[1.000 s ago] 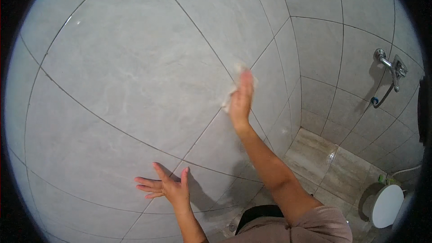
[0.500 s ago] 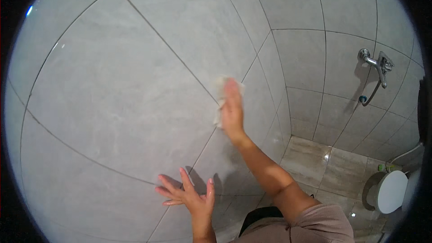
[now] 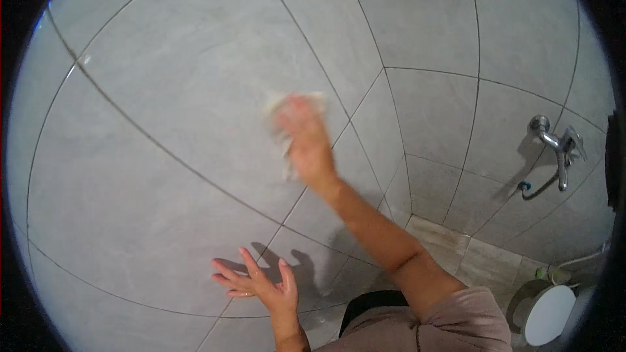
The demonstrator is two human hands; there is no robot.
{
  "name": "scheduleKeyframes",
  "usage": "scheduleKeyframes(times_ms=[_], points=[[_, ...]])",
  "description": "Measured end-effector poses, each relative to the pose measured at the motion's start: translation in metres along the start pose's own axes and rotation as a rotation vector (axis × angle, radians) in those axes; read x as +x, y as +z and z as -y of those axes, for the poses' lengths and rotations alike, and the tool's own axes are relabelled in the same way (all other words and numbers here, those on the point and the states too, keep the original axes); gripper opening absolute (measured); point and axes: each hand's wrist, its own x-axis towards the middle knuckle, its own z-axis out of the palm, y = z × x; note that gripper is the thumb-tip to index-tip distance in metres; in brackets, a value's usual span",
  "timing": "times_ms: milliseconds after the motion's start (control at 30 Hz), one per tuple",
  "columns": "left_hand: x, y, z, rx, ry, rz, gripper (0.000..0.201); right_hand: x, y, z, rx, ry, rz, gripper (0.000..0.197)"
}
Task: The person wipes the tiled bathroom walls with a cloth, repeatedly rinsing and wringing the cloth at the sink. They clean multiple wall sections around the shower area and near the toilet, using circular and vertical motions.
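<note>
My right hand [image 3: 305, 140] presses a pale cream cloth [image 3: 316, 100] flat against the grey tiled wall [image 3: 176, 111]. Motion blurs its fingers, and the cloth shows around the fingertips and along the hand's left side. Lower down and to the left, my left hand [image 3: 264, 283] has its fingers spread, with nothing in it. It is close to the wall and casts a shadow there; whether the fingertips touch the tile I cannot tell.
On the right-hand wall is a chrome mixer tap [image 3: 557, 146] with a hose [image 3: 541, 192] below it. A white round-topped object [image 3: 551, 315] stands at the lower right, over beige floor tiles [image 3: 486, 261]. A dark object [image 3: 613, 160] sits at the right rim.
The view has shifted, so tap and wall joints sit elsewhere in the picture. My right hand and cloth have moved up and left across the tiles. My left hand stays spread.
</note>
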Motion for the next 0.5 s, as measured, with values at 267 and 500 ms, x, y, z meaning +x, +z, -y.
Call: scheduleKeyframes(times_ms=[267, 500], points=[[0.014, 0.046, -0.057, 0.066, -0.002, -0.022, 0.077, -0.143, -0.032, -0.027, -0.102, 0.456, 0.021, 0.057], [0.033, 0.079, -0.099, 0.059, -0.016, 0.002, 0.082, 0.034, -0.049, -0.082, -0.082, -0.137, 0.2, 0.052]])
